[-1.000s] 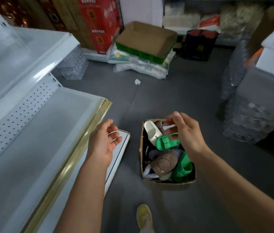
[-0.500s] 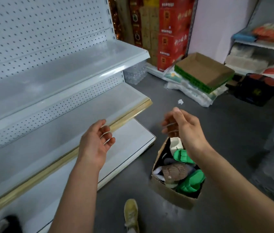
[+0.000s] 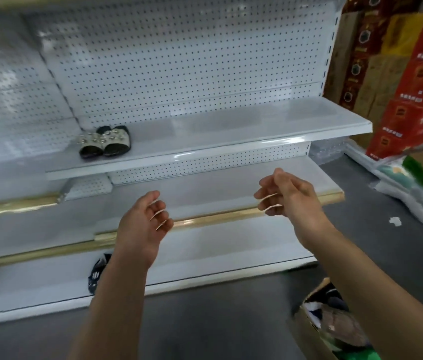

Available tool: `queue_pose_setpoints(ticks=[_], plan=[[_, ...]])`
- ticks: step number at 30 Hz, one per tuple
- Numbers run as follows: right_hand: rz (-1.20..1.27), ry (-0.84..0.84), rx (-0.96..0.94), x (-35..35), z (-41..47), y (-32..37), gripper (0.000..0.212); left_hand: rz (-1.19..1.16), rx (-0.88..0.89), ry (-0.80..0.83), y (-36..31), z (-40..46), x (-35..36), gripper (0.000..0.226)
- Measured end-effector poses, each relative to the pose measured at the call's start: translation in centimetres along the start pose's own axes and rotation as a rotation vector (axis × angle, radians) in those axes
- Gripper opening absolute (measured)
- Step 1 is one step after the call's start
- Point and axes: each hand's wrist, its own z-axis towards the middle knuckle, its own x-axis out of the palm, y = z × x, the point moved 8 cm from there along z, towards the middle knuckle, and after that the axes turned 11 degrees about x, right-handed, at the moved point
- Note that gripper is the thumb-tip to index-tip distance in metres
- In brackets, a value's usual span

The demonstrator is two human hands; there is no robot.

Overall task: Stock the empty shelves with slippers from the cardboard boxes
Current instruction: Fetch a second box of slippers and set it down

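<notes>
Both hands — left hand (image 3: pixel 143 224), right hand (image 3: pixel 287 196) — loosely curled fingers holding nothing; below right fingers, cardboard box (image 3: pixel 309 331) of jumbled slippers (image 3: pixel 340 326).

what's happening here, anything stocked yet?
A person is stocking white metal pegboard shelves with slippers. Both hands are raised in front of the shelves and hold nothing: the left hand and right hand have loosely curled fingers. One pair of pale, stud-decorated slippers sits on the upper shelf, and a dark slipper lies on the bottom shelf, partly hidden by the left forearm. The brown cardboard box of slippers stands on the floor at lower right.
</notes>
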Motion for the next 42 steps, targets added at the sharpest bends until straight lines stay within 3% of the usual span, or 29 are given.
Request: queue_pose_setpoints(ticks=[5, 11, 17, 24, 30, 42], plan=[[-0.029, 0.2, -0.017, 11.8, -1.2, 0.8, 0.039, -0.082, 0.081, -0.155, -5.2, -0.7, -10.3, 0.008], [-0.089, 0.447, -0.006, 29.5, -5.5, -0.9, 0.039, -0.127, 0.213, -0.381, -12.2, -3.2, -27.7, 0.01], [-0.107, 0.694, 0.026, 47.6, -13.1, -3.5, 0.061, -0.138, 0.321, -0.585, -19.4, -6.6, -46.2, 0.013], [-0.106, 0.87, 0.067, 64.8, -20.6, -7.4, 0.054, -0.11, 0.382, -0.773, -24.7, -11.3, -63.0, 0.016], [-0.185, 1.028, 0.069, 76.9, -26.2, -10.3, 0.051, -0.04, 0.399, -0.905, -28.6, -13.8, -73.5, 0.015], [-0.257, 1.313, 0.075, 104.3, -31.7, -12.4, 0.034, -0.299, 0.604, -1.314, -33.0, -15.3, -90.6, 0.019]])
